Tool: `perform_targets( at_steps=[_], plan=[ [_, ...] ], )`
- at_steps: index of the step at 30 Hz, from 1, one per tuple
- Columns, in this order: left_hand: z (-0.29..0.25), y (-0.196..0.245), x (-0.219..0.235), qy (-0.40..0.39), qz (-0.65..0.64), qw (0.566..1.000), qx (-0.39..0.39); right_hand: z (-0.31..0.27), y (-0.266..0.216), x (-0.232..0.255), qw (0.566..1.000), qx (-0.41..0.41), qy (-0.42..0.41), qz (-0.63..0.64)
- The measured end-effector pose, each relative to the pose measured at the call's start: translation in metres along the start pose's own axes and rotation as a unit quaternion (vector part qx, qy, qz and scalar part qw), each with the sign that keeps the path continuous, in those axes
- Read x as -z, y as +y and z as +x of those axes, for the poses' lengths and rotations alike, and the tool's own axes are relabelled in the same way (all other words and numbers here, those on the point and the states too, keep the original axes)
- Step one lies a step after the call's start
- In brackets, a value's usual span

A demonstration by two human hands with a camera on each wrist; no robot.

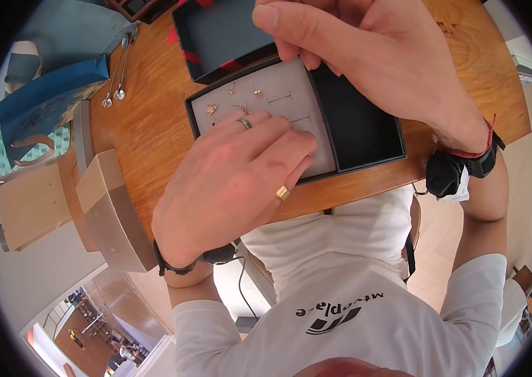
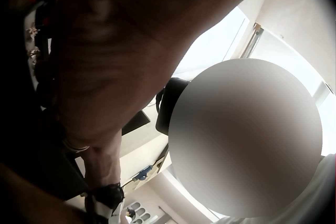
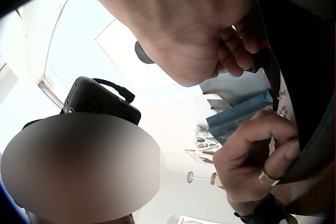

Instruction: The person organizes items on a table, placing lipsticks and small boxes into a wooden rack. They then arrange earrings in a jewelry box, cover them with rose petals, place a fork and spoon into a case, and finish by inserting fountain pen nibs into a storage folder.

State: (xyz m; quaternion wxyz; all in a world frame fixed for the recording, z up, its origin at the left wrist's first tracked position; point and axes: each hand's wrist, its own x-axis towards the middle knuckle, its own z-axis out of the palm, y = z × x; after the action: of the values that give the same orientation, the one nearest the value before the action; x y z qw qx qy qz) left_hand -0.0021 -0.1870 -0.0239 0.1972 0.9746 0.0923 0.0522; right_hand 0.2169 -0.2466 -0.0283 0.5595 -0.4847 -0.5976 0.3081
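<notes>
A black gift box [image 1: 366,151] lies on the wooden table, its left part filled by a pale foam pad [image 1: 316,160]. Several small gold-coloured earrings sit in the pad, among them one earring [image 1: 258,91] near its far edge. My left hand [image 1: 228,173], with a silver ring and a gold ring, lies bent over the near part of the pad. In the right wrist view its thumb [image 3: 281,163] curls towards the index finger at the box edge. Above the box's far side hovers my right hand [image 1: 366,60], thumb forward. I cannot tell what its fingertips hold, as the frame cuts them off.
The box lid [image 1: 228,38], with red ribbon, lies behind the box. Two long spoons [image 1: 115,72] are at the far left beside a blue paper bag [image 1: 52,94]. A brown carton [image 1: 109,207] stands at the table's left edge.
</notes>
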Motion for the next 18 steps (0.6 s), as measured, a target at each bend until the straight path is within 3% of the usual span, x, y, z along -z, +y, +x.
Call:
perform_targets(
  at_steps=[11,16,18],
  plan=[
    [-0.0003,0.0011,0.0009,0.008,0.001,1.0,0.007,0.0001,0.0015,-0.0008,1.0,0.016,0.0,-0.02],
    [-0.0007,0.0009,0.0043,-0.015,0.0,1.0,0.007,0.003,0.0081,0.0042,0.996,-0.014,-0.026,0.082],
    [-0.0011,-0.0009,0.0008,-0.005,-0.003,1.0,-0.001,0.0014,0.004,0.003,0.999,0.001,-0.017,0.042]
  ],
)
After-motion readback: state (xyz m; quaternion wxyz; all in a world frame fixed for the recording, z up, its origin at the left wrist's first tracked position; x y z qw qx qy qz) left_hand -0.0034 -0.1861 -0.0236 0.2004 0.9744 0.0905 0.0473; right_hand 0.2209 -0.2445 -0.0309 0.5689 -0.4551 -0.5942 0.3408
